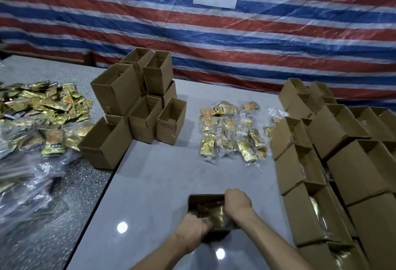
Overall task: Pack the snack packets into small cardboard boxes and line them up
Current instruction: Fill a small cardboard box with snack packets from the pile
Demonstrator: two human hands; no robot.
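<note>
A small open cardboard box point(195, 200) stands on the grey table near the front edge, with gold snack packets point(216, 216) inside it. My left hand point(196, 225) reaches into the box's near left side, fingers curled among the packets. My right hand point(236, 200) is curled over the box's right rim, fingertips hidden inside. A loose group of gold and clear snack packets point(232, 132) lies on the table beyond the box.
Several empty open boxes point(139, 102) are stacked at the centre left. Rows of boxes point(334, 162), some holding packets, fill the right side. A large heap of packets point(40, 115) and clear bags covers the speckled table on the left. A striped tarp hangs behind.
</note>
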